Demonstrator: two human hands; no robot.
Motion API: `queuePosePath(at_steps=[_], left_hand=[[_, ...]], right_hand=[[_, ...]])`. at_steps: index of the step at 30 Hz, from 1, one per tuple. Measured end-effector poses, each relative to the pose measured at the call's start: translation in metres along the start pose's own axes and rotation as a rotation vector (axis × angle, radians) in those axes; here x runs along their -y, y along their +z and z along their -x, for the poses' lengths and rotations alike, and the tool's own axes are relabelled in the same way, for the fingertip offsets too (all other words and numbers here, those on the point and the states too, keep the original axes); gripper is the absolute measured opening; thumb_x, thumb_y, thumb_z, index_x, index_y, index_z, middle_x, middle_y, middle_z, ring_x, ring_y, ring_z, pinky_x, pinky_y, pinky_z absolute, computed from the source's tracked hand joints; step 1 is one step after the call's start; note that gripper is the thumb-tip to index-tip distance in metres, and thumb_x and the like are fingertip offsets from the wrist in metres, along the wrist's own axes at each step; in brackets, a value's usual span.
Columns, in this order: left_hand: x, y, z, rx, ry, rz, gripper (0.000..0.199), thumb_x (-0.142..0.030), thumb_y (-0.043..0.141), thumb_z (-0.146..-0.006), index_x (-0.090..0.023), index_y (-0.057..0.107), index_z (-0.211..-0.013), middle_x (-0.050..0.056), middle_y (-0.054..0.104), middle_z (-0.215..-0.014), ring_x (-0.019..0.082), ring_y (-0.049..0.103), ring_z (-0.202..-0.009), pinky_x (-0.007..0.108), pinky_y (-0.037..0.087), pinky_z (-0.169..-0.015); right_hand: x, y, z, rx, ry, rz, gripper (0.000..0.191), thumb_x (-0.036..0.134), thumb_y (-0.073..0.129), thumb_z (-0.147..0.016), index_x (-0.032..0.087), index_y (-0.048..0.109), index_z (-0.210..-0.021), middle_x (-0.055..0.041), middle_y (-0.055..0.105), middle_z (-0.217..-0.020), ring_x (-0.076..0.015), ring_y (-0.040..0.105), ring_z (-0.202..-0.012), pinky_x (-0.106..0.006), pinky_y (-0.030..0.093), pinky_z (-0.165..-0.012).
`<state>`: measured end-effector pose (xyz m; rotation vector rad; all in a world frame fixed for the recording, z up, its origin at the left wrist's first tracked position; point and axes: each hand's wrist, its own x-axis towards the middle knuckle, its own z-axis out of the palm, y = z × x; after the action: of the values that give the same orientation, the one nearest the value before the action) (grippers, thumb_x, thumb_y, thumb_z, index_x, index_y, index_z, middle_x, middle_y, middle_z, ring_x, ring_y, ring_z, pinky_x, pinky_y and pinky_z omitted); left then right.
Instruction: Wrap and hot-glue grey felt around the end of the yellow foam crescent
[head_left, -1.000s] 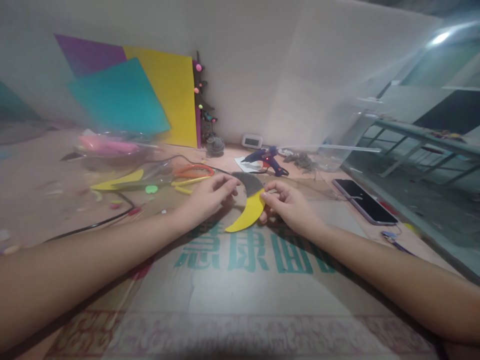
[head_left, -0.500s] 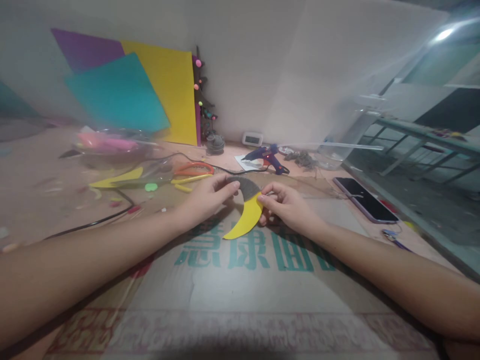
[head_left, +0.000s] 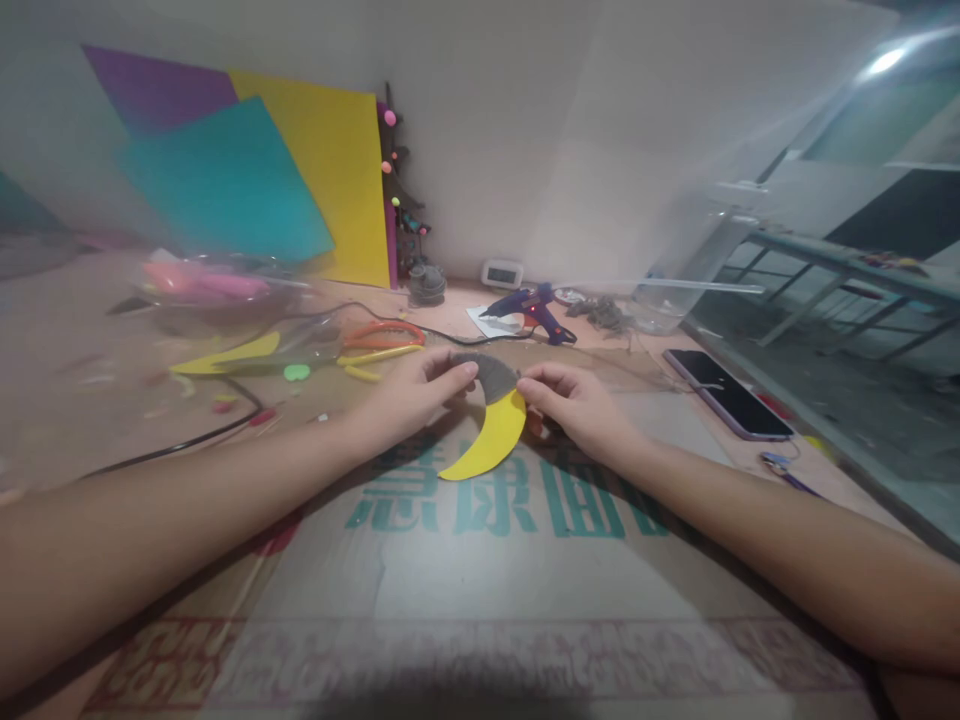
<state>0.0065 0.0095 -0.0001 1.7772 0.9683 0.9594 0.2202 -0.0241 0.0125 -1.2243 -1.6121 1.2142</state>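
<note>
Between my two hands is a crescent-shaped cutout (head_left: 487, 437), bright yellow over its lower part and dark grey at its upper part. My left hand (head_left: 442, 385) pinches the grey end between thumb and fingers. On the other side, my right hand (head_left: 562, 395) grips the outer edge, where grey and yellow meet. The yellow tip points down to the left, above a printed sheet (head_left: 465, 580) with green characters. My fingertips behind the cutout are partly hidden.
A glue gun (head_left: 529, 308) with a red light lies behind my hands, its cable running left. Orange-handled scissors (head_left: 382, 338) are at the left, a phone (head_left: 727, 394) at the right. Coloured sheets (head_left: 315, 180) lean on the wall near a small white clock (head_left: 502, 273).
My right fingers have shifted slightly up along the cutout's edge, showing more of its yellow side. The left hand keeps its pinch. The whole view has moved slightly.
</note>
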Motion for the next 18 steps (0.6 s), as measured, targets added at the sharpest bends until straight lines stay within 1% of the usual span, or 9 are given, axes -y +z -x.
queuePosePath(at_steps=[4, 9, 15, 16, 18], left_hand=[[-0.0021, 0.0004, 0.0004, 0.05, -0.013, 0.015, 0.033, -0.048, 0.056, -0.087, -0.016, 0.061, -0.087, 0.001, 0.062, -0.073, 0.012, 0.054, -0.062, 0.024, 0.042, -0.056], [-0.0064, 0.0004, 0.0015, 0.081, -0.051, 0.019, 0.03, -0.045, 0.056, -0.086, -0.015, 0.06, -0.082, 0.001, 0.061, -0.072, 0.011, 0.052, -0.059, 0.023, 0.04, -0.054], [-0.0044, 0.0007, 0.0015, 0.101, -0.013, -0.038, 0.031, -0.044, 0.055, -0.087, -0.015, 0.06, -0.078, 0.0, 0.059, -0.068, 0.011, 0.05, -0.057, 0.022, 0.037, -0.051], [-0.0038, 0.0012, 0.0013, 0.097, -0.014, -0.049, 0.031, -0.043, 0.055, -0.087, -0.015, 0.061, -0.079, 0.0, 0.059, -0.069, 0.011, 0.05, -0.058, 0.022, 0.037, -0.051], [-0.0028, 0.0025, 0.001, 0.088, -0.021, -0.043, 0.026, -0.04, 0.056, -0.087, -0.015, 0.062, -0.087, 0.001, 0.061, -0.073, 0.012, 0.054, -0.061, 0.022, 0.039, -0.053]], right_hand=[[0.0023, 0.0012, 0.0006, -0.001, 0.025, 0.004, 0.031, 0.049, 0.065, -0.08, 0.019, 0.059, -0.084, 0.0062, 0.053, -0.049, -0.0076, 0.046, -0.042, -0.019, 0.035, -0.042], [0.004, 0.0003, 0.0012, 0.002, 0.024, 0.032, 0.032, 0.05, 0.065, -0.08, 0.018, 0.06, -0.081, 0.0054, 0.053, -0.049, -0.0079, 0.047, -0.043, -0.019, 0.037, -0.043], [0.0024, -0.0012, 0.0001, -0.01, 0.0, 0.059, 0.028, 0.045, 0.063, -0.082, 0.018, 0.06, -0.08, 0.0049, 0.054, -0.053, -0.0071, 0.047, -0.044, -0.018, 0.037, -0.043], [0.0021, -0.0012, -0.0002, -0.009, -0.005, 0.068, 0.027, 0.044, 0.063, -0.083, 0.018, 0.06, -0.08, 0.0048, 0.054, -0.053, -0.0072, 0.047, -0.045, -0.018, 0.037, -0.043], [0.0016, -0.0008, -0.0006, -0.003, -0.018, 0.085, 0.027, 0.044, 0.062, -0.083, 0.018, 0.06, -0.08, 0.0049, 0.053, -0.051, -0.0075, 0.046, -0.044, -0.019, 0.035, -0.042]])
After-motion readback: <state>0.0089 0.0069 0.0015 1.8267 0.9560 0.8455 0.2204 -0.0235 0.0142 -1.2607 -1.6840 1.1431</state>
